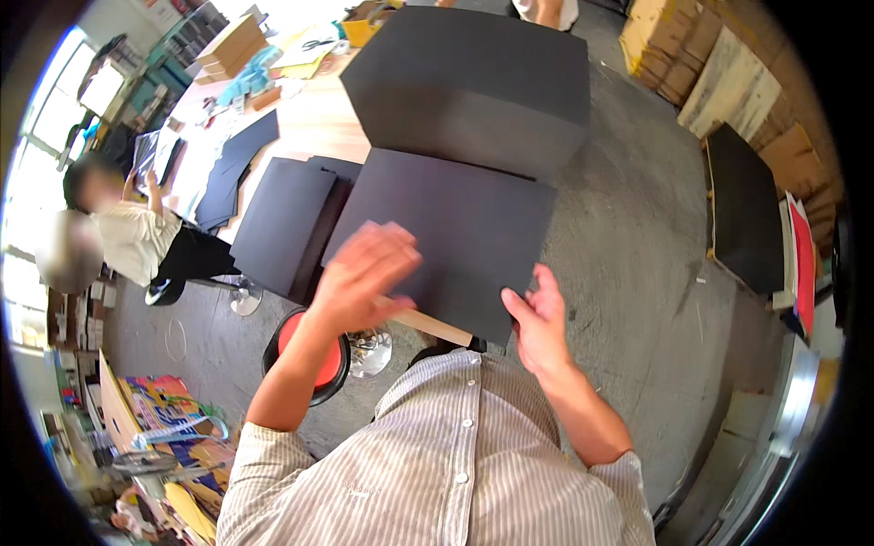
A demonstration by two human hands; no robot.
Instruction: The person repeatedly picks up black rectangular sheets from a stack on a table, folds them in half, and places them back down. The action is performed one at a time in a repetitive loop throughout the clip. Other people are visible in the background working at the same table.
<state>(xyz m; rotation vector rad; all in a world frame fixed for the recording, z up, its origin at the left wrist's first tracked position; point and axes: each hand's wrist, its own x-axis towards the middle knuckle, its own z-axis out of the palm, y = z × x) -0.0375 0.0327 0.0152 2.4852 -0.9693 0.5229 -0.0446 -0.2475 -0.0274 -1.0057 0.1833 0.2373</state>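
A flat black sheet of board [446, 232] lies in front of me on the table's near end. Over its left part is my left hand [369, 278], slightly blurred, fingers stretched out and nothing seen in them. Whether that palm touches the sheet, I cannot tell. My right hand [539, 323] is at the sheet's right edge, thumb apart from the fingers; the thumb lies over the edge and the fingers are just outside it. Beyond the sheet stands a tall stack of black boards [473, 91]. Another stack of black boards [284, 218] sits to the left.
Loose black pieces [232, 168] lie on the wooden table [314, 114], with cartons [232, 45] and a yellow box [364, 25] farther back. A red-seated stool [330, 364] stands at my left. Another person [137, 227] sits at the table's left side. Boards [746, 209] lean at the right.
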